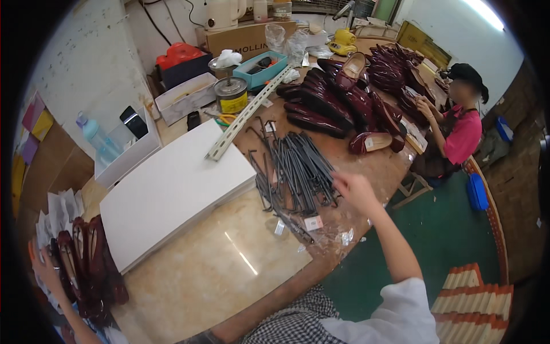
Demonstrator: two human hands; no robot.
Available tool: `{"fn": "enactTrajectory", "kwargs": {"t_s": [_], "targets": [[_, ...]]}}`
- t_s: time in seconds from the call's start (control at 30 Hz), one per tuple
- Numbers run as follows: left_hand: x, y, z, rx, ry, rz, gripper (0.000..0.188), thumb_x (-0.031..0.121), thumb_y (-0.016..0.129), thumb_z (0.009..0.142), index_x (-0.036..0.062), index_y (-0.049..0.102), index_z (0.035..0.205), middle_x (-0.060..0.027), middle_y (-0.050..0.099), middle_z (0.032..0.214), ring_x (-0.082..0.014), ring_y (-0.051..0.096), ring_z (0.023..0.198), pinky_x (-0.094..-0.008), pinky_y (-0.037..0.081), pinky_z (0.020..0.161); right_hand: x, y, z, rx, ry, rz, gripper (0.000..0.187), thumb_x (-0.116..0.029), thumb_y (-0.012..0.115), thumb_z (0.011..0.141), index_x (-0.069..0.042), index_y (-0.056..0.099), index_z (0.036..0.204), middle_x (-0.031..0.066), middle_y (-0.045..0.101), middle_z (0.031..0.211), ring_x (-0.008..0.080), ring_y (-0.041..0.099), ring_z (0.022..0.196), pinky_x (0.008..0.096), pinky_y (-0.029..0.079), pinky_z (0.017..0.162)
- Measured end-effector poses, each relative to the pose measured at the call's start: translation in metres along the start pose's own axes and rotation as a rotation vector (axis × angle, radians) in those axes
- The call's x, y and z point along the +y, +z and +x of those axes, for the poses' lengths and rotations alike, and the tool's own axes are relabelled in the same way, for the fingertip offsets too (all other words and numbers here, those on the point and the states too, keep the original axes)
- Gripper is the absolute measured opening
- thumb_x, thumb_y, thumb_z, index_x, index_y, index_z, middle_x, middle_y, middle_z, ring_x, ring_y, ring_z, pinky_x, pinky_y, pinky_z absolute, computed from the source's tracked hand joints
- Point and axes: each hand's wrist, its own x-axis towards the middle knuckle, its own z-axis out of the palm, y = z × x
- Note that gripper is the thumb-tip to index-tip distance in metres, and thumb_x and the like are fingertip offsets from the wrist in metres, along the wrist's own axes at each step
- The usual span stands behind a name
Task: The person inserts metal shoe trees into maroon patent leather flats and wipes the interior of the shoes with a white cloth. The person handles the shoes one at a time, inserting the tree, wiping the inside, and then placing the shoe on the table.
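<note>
Spanning the workbench [362, 165]: right hand [356, 191] at the rods, left hand [46, 272] at the shoes.

Dark, slender rods [301, 169] with hooked ends lie in a loose, roughly parallel heap on the brown top, beyond the marble-patterned slab [217, 252]; glossy burgundy flat shoes [97, 275] stand packed side by side at the far left, next to white tissue paper [63, 209]. Right fingers: bent, tips at the heap's right edge; contact or grip cannot be determined. Left fingers: partly extended beside the shoes' outer side; grip cannot be determined near the dark rim.
</note>
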Motion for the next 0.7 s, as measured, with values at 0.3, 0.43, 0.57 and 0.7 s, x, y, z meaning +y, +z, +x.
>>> {"fn": "enactTrajectory", "kwargs": {"t_s": [0.3, 0.43, 0.57, 0.7], "targets": [[0.331, -0.020, -0.154, -0.584, 0.248, -0.190, 0.046, 0.000, 0.063, 0.070, 0.0048, 0.060, 0.116, -0.0212, 0.038, 0.145, -0.0396, 0.033, 0.136, -0.0468, 0.026, 0.111, 0.127, 0.073, 0.184, 0.214, -0.267, -0.610, 0.054, -0.013, 0.063, 0.078, -0.004, 0.052, 0.130, 0.0076, 0.061, 0.120, 0.0271, 0.052, 0.114, 0.0394, 0.045, 0.087], [0.347, -0.018, -0.190, -0.765, 0.006, -0.280, 0.045, 0.000, 0.065, 0.072, 0.0062, 0.060, 0.117, -0.0215, 0.038, 0.145, -0.0399, 0.034, 0.135, -0.0451, 0.028, 0.111, 0.127, 0.085, 0.217, 0.192, -0.138, -0.915, 0.049, -0.014, 0.061, 0.078, -0.007, 0.057, 0.126, 0.0047, 0.065, 0.100, 0.0219, 0.053, 0.103, 0.0357, 0.041, 0.082], [0.371, -0.015, -0.209, -0.869, -0.008, -0.347, 0.044, 0.000, 0.065, 0.074, 0.0068, 0.061, 0.117, -0.0213, 0.040, 0.144, -0.0393, 0.037, 0.133, -0.0436, 0.031, 0.109, 0.116, 0.090, 0.209, 0.083, -0.154, -0.971, 0.047, -0.013, 0.060, 0.078, -0.012, 0.060, 0.125, 0.0013, 0.065, 0.086, 0.0200, 0.053, 0.096, 0.0341, 0.039, 0.080], [0.381, -0.012, -0.226, -0.890, -0.041, -0.496, 0.043, 0.001, 0.066, 0.074, 0.0071, 0.063, 0.116, -0.0206, 0.041, 0.143, -0.0380, 0.039, 0.132, -0.0419, 0.033, 0.107, 0.082, 0.073, 0.160, -0.072, -0.252, -0.802, 0.061, -0.023, 0.073, 0.067, -0.013, 0.059, 0.126, 0.0048, 0.066, 0.083, 0.0218, 0.056, 0.093, 0.0352, 0.040, 0.082]]}}
